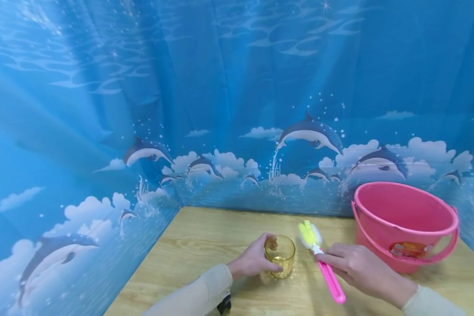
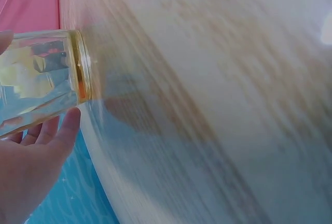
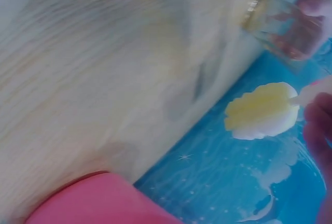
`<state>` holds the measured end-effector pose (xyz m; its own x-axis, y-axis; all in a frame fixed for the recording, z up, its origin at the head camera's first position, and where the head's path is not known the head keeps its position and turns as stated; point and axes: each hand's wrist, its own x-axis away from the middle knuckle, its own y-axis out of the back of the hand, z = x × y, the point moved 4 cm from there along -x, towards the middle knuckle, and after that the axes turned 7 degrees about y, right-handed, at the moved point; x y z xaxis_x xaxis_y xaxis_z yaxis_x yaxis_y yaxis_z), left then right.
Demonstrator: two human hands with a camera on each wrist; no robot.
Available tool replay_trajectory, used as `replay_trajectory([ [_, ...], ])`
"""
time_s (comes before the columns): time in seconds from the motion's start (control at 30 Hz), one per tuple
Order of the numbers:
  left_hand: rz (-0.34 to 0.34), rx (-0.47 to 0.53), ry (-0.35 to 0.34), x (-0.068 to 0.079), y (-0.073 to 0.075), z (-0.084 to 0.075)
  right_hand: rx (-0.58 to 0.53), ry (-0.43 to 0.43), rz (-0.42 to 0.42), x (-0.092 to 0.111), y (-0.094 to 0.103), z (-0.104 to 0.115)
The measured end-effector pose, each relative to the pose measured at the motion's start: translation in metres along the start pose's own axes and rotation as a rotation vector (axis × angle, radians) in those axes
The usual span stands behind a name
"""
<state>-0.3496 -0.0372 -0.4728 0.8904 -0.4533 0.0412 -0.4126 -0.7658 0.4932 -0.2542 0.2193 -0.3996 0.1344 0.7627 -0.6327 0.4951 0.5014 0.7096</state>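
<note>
Head view: your left hand (image 1: pixel 254 258) grasps the amber glass (image 1: pixel 281 260); your right hand (image 1: pixel 357 264) grasps the pink-handled brush (image 1: pixel 328 277), between glass and pink bucket (image 1: pixel 383 238).

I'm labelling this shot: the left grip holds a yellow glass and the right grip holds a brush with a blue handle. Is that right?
Not quite: the brush in the right grip has a pink handle, not blue, as the head view shows. The left grip does hold a yellow glass.
</note>
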Motion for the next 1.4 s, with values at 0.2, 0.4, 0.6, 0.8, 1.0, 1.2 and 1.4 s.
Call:
replay_trajectory([
  [0.2,0.005,-0.004,0.001,0.001,0.002,-0.002,-0.021,-0.099,-0.011,-0.017,0.015,-0.002],
  [0.4,0.017,0.000,-0.003,0.002,0.002,-0.003,-0.066,-0.166,-0.052,-0.034,0.029,-0.001],
  [0.6,0.014,-0.005,-0.014,0.002,0.002,-0.003,-0.149,-0.210,-0.092,-0.047,0.037,0.001],
  [0.8,0.008,-0.010,-0.022,0.001,0.001,-0.002,-0.195,-0.189,-0.162,-0.061,0.045,0.006],
  [1.0,0.002,-0.033,-0.004,-0.001,0.000,-0.002,-0.258,-0.247,-0.172,-0.073,0.048,0.010],
  [1.2,0.004,-0.030,0.017,-0.002,0.000,-0.001,-0.322,-0.299,-0.190,-0.081,0.050,0.012],
  [1.4,-0.004,-0.047,0.014,-0.001,0.000,-0.001,-0.371,-0.310,-0.224,-0.086,0.044,0.010],
])
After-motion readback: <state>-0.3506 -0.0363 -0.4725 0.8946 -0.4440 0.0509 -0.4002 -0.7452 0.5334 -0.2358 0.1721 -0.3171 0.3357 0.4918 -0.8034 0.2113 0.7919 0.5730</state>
